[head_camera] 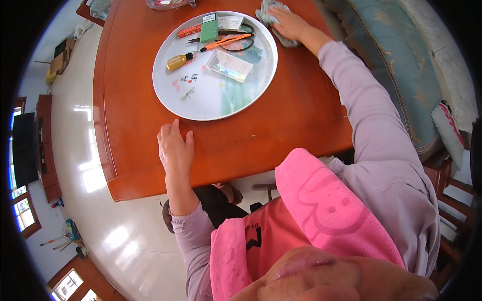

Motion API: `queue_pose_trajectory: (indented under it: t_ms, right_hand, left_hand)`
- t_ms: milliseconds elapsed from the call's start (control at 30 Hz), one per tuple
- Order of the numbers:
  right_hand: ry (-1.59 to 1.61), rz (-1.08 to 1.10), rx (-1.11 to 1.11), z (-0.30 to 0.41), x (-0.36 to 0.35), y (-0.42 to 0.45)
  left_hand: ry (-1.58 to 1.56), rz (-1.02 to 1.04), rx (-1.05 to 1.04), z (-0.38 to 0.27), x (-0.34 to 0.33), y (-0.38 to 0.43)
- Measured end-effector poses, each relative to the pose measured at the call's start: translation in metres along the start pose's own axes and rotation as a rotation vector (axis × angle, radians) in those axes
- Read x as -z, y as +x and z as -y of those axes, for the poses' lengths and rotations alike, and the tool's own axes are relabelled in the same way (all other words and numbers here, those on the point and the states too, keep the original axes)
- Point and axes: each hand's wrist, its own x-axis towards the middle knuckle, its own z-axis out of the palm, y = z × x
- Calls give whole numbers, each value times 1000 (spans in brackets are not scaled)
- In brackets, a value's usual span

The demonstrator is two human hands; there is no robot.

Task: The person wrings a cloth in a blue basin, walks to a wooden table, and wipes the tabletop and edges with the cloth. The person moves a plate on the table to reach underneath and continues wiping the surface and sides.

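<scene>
My right hand [289, 23] presses a crumpled grey-green cloth [269, 13] onto the wooden table [128, 94], right of the round tray's far side. My left hand [176, 145] rests on the tabletop near the front edge, fingers apart and holding nothing, just below the rim of the white tray [214, 101]. On the tray lie black-handled scissors [243, 48], an orange pen-like tool [228, 42], a green box [209, 29], a red narrow box [189, 31], a white packet [230, 22], a clear-wrapped white packet [231, 67] and a small yellow bottle with a black cap [179, 61].
A plastic-wrapped item [169, 3] lies at the table's far edge. A sofa with a blue patterned cover [399, 67] runs along the right. Tiled floor [75, 131] and a cabinet with a television [25, 150] are on the left. A pink towel [339, 203] hangs round the neck.
</scene>
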Motion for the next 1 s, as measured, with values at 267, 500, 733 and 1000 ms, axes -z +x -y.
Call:
queue_pose_trajectory:
  t_ms: [267, 500, 733, 1000]
  right_hand:
    - [230, 116, 30, 65, 77, -170]
    - [55, 55, 13, 38, 42, -77]
    - [209, 116, -121, 34, 63, 59]
    - [123, 200, -159, 31, 47, 26]
  left_hand:
    - [38, 62, -4, -6, 2, -16]
    - [58, 72, -2, -7, 2, -17]
    - [79, 76, -1, -6, 2, -13]
    - [66, 64, -40, -3, 2, -12]
